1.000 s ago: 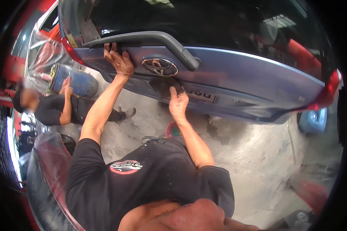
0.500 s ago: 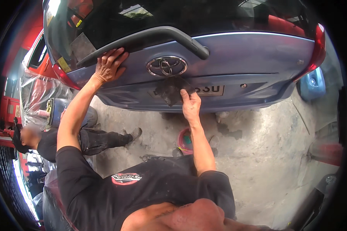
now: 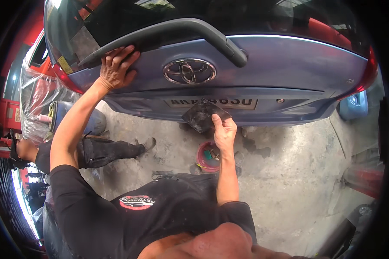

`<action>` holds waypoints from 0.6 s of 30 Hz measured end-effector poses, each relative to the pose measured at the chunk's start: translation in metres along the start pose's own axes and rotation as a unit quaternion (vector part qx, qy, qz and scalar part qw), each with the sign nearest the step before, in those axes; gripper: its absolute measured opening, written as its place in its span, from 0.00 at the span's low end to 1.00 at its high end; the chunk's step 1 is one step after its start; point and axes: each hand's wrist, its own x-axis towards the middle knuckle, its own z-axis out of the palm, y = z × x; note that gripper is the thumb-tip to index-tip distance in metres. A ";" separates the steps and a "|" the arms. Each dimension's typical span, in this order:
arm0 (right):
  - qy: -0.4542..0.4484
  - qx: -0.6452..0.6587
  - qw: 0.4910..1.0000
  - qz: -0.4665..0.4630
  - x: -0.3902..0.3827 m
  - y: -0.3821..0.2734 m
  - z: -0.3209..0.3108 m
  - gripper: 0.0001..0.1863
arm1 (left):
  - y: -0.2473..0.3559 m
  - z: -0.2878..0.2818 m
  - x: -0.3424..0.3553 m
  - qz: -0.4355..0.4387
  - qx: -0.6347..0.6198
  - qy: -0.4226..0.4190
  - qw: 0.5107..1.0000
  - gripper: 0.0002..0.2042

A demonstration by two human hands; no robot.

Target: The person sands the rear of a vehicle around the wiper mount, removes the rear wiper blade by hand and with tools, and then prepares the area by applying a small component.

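My left hand [image 3: 116, 69] lies against the blue tailgate [image 3: 268, 64], fingers apart, their tips at the lower edge of the black rear wiper [image 3: 173, 31]. My right hand [image 3: 224, 131] pinches a corner of a dark, smudged square sheet [image 3: 199, 117], thumb on top. It looks like sandpaper or a thin cloth; I cannot tell which. The sheet hangs before the lower tailgate and hides part of the licence plate [image 3: 246, 104]. The chrome emblem [image 3: 189, 71] sits above it.
A pink bucket [image 3: 206, 166] holding a green item stands on the concrete floor below my right hand. At left are another person [image 3: 103, 152] and a blue drum [image 3: 93, 121]. A light-blue car part [image 3: 353, 105] rests at far right.
My right hand has moved down and slightly right with the dark sheet, away from the emblem, showing more of the plate. My left hand stays on the tailgate. The view has shifted a little.
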 end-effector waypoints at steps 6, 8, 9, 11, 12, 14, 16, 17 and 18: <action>0.003 -0.035 0.999 0.007 0.033 -0.018 0.010 0.09 | -0.001 0.001 0.001 -0.007 0.010 0.000 1.000 0.27; -0.004 -0.061 0.998 -0.008 0.038 -0.023 0.006 0.09 | -0.001 0.001 0.000 0.004 -0.005 0.009 1.000 0.27; -0.012 -0.087 0.996 -0.022 0.039 -0.024 0.005 0.08 | -0.001 0.001 0.000 0.003 -0.006 0.010 1.000 0.27; -0.028 -0.086 0.996 -0.020 0.043 -0.023 -0.002 0.08 | -0.001 -0.001 0.000 -0.001 -0.003 -0.001 1.000 0.27; -0.045 -0.083 0.995 -0.019 0.044 -0.022 -0.004 0.08 | -0.002 0.001 -0.003 -0.003 -0.004 0.000 1.000 0.27; -0.053 -0.097 0.994 -0.026 0.042 -0.024 -0.008 0.08 | -0.004 0.003 -0.006 0.009 -0.003 0.002 1.000 0.27; -0.060 -0.111 0.991 -0.034 0.044 -0.025 -0.008 0.08 | -0.005 0.002 -0.008 0.007 -0.003 -0.002 1.000 0.27; -0.065 -0.091 0.993 -0.031 0.046 -0.026 -0.005 0.08 | -0.006 0.001 -0.008 0.009 -0.004 -0.007 1.000 0.27; -0.069 -0.072 0.995 -0.027 0.047 -0.027 -0.002 0.09 | -0.007 0.001 -0.007 0.009 -0.005 -0.005 1.000 0.27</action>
